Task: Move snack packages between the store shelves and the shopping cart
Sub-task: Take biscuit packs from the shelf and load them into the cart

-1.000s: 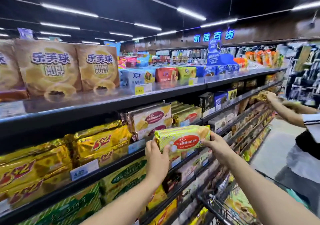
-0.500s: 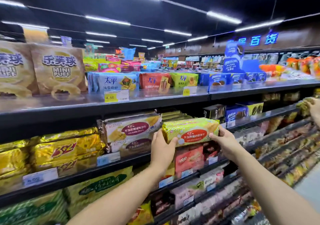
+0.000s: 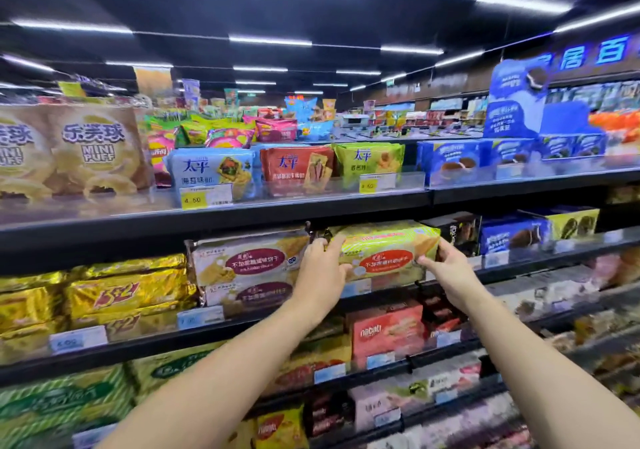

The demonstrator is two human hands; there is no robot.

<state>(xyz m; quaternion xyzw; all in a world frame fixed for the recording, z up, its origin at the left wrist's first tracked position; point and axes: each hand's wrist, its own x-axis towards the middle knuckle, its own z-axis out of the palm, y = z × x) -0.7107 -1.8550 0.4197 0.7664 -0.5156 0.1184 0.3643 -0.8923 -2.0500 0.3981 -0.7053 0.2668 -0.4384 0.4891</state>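
Yellow-green biscuit package (image 3: 384, 253) is grasped at both ends by left hand (image 3: 320, 275) and right hand (image 3: 450, 270) at the shelf (image 3: 249, 324) front; seemingly shelving it, next needs a level push inward.

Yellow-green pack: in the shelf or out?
In: yellow-green pack beside the beige pack, left hand and right hand gripping its ends. Set down: cannot tell.

I stand in a shop, in a supermarket aisle for snacks. Long dark shelves (image 3: 214, 220) run in tiers before me, filled with biscuit packs (image 3: 242, 258), bags of puffs (image 3: 93, 150) and blue cookie boxes (image 3: 450, 161), all set in rows facing outward. Yellow price tags (image 3: 204, 195) sit on the shelf edges. Behind them more goods on display (image 3: 277, 126) fill the hall, under long strip lights (image 3: 270, 40) and a lit blue sign (image 3: 573, 59).
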